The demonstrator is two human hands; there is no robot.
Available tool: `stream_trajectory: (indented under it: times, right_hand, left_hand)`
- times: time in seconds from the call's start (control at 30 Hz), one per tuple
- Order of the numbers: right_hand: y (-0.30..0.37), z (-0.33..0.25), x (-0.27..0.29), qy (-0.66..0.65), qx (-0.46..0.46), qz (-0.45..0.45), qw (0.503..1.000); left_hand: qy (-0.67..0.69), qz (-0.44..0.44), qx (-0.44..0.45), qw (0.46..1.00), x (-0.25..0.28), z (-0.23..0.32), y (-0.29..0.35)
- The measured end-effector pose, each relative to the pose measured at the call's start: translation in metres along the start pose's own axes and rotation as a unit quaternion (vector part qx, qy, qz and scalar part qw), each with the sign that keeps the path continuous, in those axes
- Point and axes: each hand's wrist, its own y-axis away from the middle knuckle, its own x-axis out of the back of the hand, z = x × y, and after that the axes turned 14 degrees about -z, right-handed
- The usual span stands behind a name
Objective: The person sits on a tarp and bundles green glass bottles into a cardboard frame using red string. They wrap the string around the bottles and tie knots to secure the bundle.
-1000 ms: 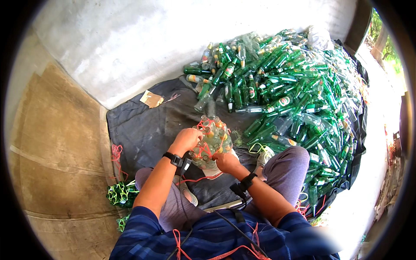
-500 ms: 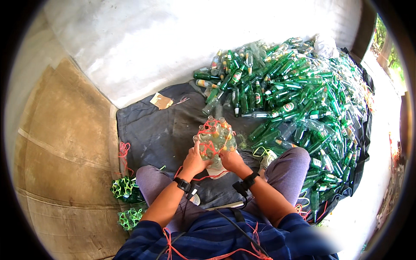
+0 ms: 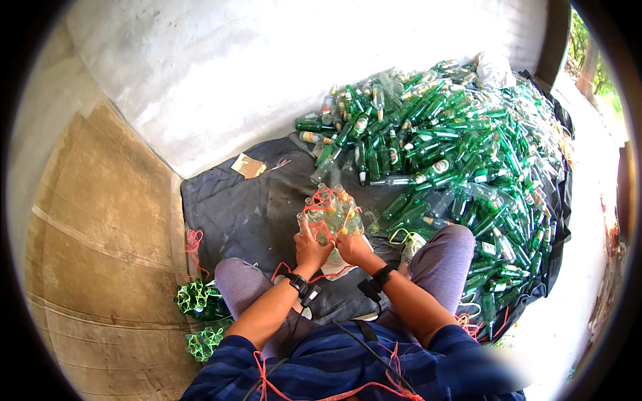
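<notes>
Between my knees stands a tight cluster of clear glass bottles (image 3: 332, 212), necks up, with a red cord (image 3: 322, 230) laced around and between the necks. My left hand (image 3: 311, 251) is at the cluster's near left side, its fingers closed on the cord and its thumb pointing up along a bottle. On the near right side, my right hand (image 3: 353, 249) is closed, pinching the cord by the bottles. Fingertips of both hands are partly hidden. A loose red length trails beneath my wrists over a pale piece of material (image 3: 336, 265).
A large heap of green and clear bottles (image 3: 441, 157) covers the right side of a dark sheet (image 3: 234, 207). Netted green bundles (image 3: 194, 297) stand by my left knee. Cardboard (image 3: 249, 166) lies near the white wall (image 3: 221, 80); a brown panel (image 3: 100, 220) is at left.
My left hand has shifted slightly right and its wrist has turned, bringing it closer to my right hand. Both hands stay on the bottle cluster, and the view has shifted slightly.
</notes>
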Motion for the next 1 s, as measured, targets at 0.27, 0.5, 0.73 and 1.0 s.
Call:
stream_trajectory:
  times: [0.27,0.5,0.73,1.0]
  right_hand:
    - [-0.001,-0.011,0.001,-0.051,0.035,0.003,0.998]
    - [-0.007,-0.021,-0.003,-0.049,0.030,-0.008,0.998]
    - [-0.005,-0.029,-0.009,-0.013,0.051,0.015,0.999]
    - [-0.007,-0.037,-0.023,0.011,0.074,0.051,0.996]
  left_hand:
    - [0.013,-0.069,-0.042,0.997,0.023,-0.027,-0.029]
    - [0.031,-0.048,-0.130,0.990,0.037,-0.048,-0.048]
    - [0.019,-0.115,-0.121,0.986,0.048,-0.056,-0.061]
    - [-0.067,-0.153,-0.126,0.978,0.064,-0.056,-0.070]
